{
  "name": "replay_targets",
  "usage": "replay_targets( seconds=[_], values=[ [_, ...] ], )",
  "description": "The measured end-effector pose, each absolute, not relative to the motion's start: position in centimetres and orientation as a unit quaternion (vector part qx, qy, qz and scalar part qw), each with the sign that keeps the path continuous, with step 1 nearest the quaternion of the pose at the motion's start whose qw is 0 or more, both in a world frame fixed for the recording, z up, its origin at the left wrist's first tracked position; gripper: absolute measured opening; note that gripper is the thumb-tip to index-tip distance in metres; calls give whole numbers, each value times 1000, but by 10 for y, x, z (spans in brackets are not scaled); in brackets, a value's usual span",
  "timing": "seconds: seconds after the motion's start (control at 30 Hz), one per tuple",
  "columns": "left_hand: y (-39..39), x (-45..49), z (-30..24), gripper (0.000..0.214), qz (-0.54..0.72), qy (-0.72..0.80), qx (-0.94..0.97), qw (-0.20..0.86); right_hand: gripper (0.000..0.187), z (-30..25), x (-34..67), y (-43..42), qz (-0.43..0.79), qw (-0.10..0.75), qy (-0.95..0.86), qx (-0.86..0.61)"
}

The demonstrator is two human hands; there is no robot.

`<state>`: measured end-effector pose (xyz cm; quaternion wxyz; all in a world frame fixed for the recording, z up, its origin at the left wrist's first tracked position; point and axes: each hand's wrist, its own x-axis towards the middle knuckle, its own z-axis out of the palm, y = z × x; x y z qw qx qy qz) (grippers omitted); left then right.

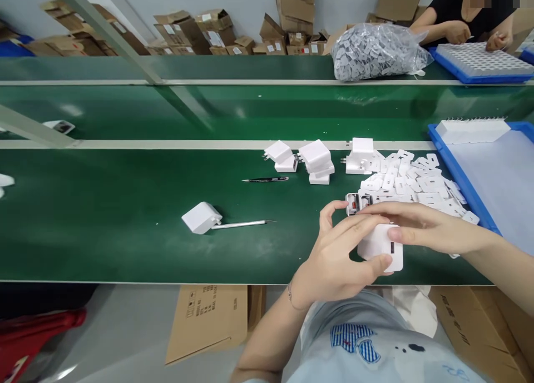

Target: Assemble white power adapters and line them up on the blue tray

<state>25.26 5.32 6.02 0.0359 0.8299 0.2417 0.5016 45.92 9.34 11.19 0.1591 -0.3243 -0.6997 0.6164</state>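
Near the table's front edge, my left hand (340,258) is closed round a white USB charger (375,245), its thumb on the face with the dark USB slot. From the other side my right hand (434,230) grips the same charger, thumb pressed on the slotted face. Just beyond my fingers lie an open-ended charger housing (352,204) showing inner parts and a second one (366,200) beside it. My left index finger reaches to the first housing. Behind them spreads a pile of flat white slotted cover plates (429,184).
White chargers stand stacked (316,156) further back. Black tweezers (267,179) lie left of them. A single charger (202,218) rests beside a thin white pick tool (242,224). At right is a blue-rimmed tray (463,177). Across the bench, a person's hands (498,40) work over another tray.
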Motion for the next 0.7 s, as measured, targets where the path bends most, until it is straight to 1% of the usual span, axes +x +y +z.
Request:
replay_targets(
  seconds=[0.07, 0.13, 0.17, 0.2, 0.27, 0.3, 0.33, 0.4, 0.47, 0.6, 0.7],
  values=[
    [56, 253, 58, 14, 501, 231, 833, 40, 44, 110, 459, 94, 627, 174, -688, -323],
    [59, 254, 55, 18, 518, 224, 823, 71, 40, 110, 457, 92, 610, 227, -687, -323],
    [59, 256, 52, 23, 538, 233, 804, 103, 38, 109, 456, 91, 591, 262, -691, -323],
    [60, 259, 50, 33, 564, 250, 773, 149, 36, 109, 454, 90, 568, 297, -696, -323],
    [58, 266, 46, 61, 609, 288, 688, 271, 37, 108, 449, 87, 516, 358, -710, -319],
    [57, 270, 45, 69, 620, 305, 642, 331, 39, 107, 446, 86, 491, 379, -719, -315],
    [56, 274, 45, 69, 624, 319, 603, 381, 41, 107, 443, 85, 467, 396, -728, -310],
    [54, 280, 46, 56, 630, 338, 550, 432, 43, 105, 437, 84, 424, 417, -746, -300],
    [54, 282, 49, 49, 647, 346, 522, 435, 44, 103, 434, 84, 384, 427, -765, -291],
    [56, 278, 51, 49, 659, 334, 529, 417, 42, 100, 435, 83, 335, 402, -804, -281],
    [57, 275, 50, 50, 659, 330, 552, 390, 39, 100, 440, 83, 327, 381, -824, -261]
  ],
)
